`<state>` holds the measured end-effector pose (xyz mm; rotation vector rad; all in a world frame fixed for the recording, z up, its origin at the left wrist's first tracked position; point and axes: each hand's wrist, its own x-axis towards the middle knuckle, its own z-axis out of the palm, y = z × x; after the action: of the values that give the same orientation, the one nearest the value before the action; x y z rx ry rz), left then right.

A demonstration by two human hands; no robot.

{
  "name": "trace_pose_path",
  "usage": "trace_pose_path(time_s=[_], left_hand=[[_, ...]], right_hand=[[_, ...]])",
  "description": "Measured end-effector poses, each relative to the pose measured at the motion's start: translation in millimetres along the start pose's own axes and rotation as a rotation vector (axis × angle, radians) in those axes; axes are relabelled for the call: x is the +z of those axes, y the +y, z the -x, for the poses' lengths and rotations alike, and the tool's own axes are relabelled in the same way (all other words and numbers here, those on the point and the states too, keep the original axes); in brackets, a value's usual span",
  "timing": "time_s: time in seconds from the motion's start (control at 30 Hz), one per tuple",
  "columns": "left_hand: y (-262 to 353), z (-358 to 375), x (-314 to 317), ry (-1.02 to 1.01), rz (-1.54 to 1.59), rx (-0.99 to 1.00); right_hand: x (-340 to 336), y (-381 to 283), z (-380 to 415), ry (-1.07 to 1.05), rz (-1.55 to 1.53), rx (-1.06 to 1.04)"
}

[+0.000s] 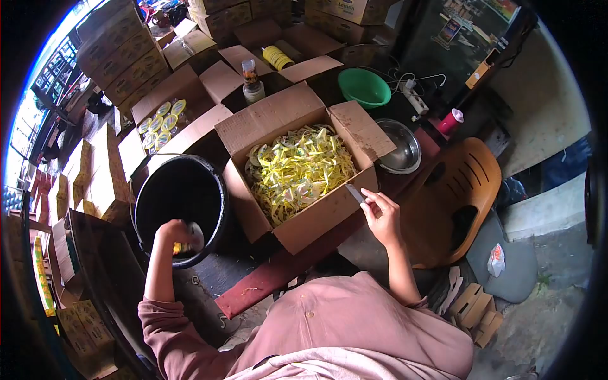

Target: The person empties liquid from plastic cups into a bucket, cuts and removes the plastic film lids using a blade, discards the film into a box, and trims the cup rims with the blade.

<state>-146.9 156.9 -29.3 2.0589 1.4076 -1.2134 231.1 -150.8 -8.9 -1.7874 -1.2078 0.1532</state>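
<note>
No text can be read with certainty. The stacked cartons (120, 60) at upper left carry dark print that is too small and blurred to make out. One carton at the top edge (354, 7) bears a printed word, also illegible. The yellow labels in the open box (297, 168) show markings too small to read.

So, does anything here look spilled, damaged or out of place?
Nothing stands out. The open cardboard box holds its yellow wrappers inside. The left hand holds something over the black bucket; the right hand holds a small blade at the box edge.
</note>
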Motion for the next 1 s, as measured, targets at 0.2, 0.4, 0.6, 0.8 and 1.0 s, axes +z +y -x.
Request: trace_pose_path(time_s=[0.2, 0.4, 0.6, 0.8, 1.0], left_hand=[[0, 13, -2, -0.122, 0.092, -0.057], [-13, 0, 7, 0.038, 0.006, -0.013], [-4, -6, 8, 0.024, 0.080, -0.159], [16, 10, -10, -0.105, 0.143, -0.343], [39, 21, -22, -0.032, 0.178, -0.392]], right_hand=[[7, 5, 0, 0.040, -0.156, 0.043], [12, 21, -13, 0.052, -0.303, 0.096], [3, 47, -50, 0.091, -0.603, 0.207], [-21, 79, -86, 0.100, -0.771, 0.322], [-23, 104, -107, 0.028, -0.949, 0.412]])
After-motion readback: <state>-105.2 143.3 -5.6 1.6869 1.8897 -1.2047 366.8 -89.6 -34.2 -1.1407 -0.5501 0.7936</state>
